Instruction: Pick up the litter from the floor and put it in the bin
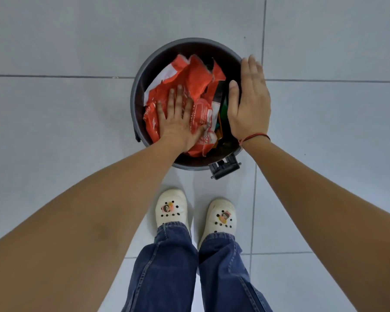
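A round grey bin (144, 70) stands on the tiled floor just ahead of my feet. Crumpled orange and white wrappers (196, 75) fill it, with green and dark scraps (223, 109) at the right side. My left hand (178, 122) lies flat on the orange wrappers inside the bin, fingers spread, palm down. Over the bin's right rim hovers my right hand (249, 102), fingers straight and together, holding nothing. A red string is around that wrist.
Pale grey floor tiles (65, 120) with dark grout lines surround the bin. A black hinge bracket (225, 167) sticks out from the bin's near rim. My white clogs (171, 208) and blue jeans are directly below the bin.
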`<state>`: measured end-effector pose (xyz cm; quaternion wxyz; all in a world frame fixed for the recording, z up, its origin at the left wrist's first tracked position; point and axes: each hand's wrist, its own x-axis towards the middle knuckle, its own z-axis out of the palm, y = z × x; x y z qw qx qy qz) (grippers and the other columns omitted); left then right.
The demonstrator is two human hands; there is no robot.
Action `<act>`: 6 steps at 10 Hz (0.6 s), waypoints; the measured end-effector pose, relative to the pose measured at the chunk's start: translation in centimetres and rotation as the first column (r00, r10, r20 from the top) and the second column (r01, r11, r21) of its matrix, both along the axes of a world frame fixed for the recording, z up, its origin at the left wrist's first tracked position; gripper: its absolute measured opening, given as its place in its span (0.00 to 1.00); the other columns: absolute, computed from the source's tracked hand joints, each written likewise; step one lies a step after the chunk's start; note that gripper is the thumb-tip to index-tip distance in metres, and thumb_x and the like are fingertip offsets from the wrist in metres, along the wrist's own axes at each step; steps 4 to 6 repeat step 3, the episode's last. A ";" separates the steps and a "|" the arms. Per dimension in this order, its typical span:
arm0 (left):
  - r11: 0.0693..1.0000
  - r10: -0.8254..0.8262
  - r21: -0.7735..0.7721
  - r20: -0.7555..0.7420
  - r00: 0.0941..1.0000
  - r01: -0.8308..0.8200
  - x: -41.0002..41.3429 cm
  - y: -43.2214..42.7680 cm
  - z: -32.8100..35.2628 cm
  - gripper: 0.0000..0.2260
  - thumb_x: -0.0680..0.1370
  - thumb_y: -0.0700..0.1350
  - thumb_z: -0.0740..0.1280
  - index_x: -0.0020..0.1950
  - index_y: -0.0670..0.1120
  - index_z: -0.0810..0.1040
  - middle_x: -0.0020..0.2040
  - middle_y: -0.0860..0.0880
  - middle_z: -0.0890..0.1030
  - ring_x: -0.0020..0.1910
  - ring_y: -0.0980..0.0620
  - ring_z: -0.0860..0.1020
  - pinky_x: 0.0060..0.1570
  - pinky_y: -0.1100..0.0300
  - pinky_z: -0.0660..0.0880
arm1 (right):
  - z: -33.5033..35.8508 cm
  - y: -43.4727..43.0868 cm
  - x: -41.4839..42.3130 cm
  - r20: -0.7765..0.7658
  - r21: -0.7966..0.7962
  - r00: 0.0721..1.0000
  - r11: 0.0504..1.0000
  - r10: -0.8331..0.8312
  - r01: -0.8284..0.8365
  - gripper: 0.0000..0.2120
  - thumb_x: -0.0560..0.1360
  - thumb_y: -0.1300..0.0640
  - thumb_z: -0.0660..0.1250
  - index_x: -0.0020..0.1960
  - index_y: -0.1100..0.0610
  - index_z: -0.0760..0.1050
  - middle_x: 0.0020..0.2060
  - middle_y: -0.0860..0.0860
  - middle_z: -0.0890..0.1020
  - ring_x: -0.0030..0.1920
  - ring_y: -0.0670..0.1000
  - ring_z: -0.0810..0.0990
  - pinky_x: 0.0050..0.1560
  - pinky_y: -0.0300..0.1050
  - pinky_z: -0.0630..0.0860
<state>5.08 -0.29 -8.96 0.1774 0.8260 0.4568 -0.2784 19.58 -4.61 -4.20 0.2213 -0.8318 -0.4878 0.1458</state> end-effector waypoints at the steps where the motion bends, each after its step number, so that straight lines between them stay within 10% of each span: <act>1: 0.998 0.039 -0.059 0.042 0.998 -0.037 -0.1 -0.1 2.1 0.37 0.78 0.65 0.49 0.77 0.45 0.40 0.78 0.41 0.37 0.76 0.42 0.37 0.72 0.39 0.38 | 0.6 -0.3 -0.2 0.013 -0.117 1.000 0.993 0.006 -0.004 0.24 0.82 0.53 0.52 0.74 0.61 0.57 0.75 0.58 0.61 0.75 0.57 0.57 0.74 0.55 0.56; 6: 0.997 -0.003 -0.082 0.173 0.985 0.017 -2.6 -0.9 10.9 0.31 0.81 0.59 0.51 0.78 0.44 0.46 0.79 0.41 0.48 0.78 0.44 0.47 0.75 0.43 0.48 | 7.5 0.4 -1.7 -0.029 -0.279 0.999 0.959 0.036 -0.042 0.27 0.82 0.48 0.51 0.76 0.60 0.52 0.76 0.57 0.54 0.77 0.55 0.50 0.76 0.55 0.49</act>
